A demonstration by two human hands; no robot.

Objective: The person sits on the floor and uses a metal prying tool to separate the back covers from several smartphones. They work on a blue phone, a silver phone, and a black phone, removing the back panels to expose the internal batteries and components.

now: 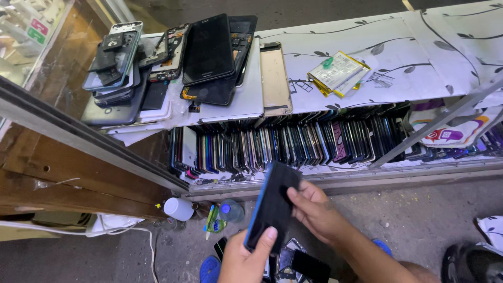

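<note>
The left hand (243, 259) and right hand (314, 209) both grasp 1 dark phone (271, 207) (blue-edged). Behind it, a row of phones (293, 144) stands on edge.

Glossy black glass phone panel (272, 207)

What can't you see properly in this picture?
- Head view: the front of the phone is turned away; the left hand and right hand cover its ends.
- The row of phones on the shelf stands edge-on, faces hidden.
- The shoe is cut off by the bottom edge.
</note>
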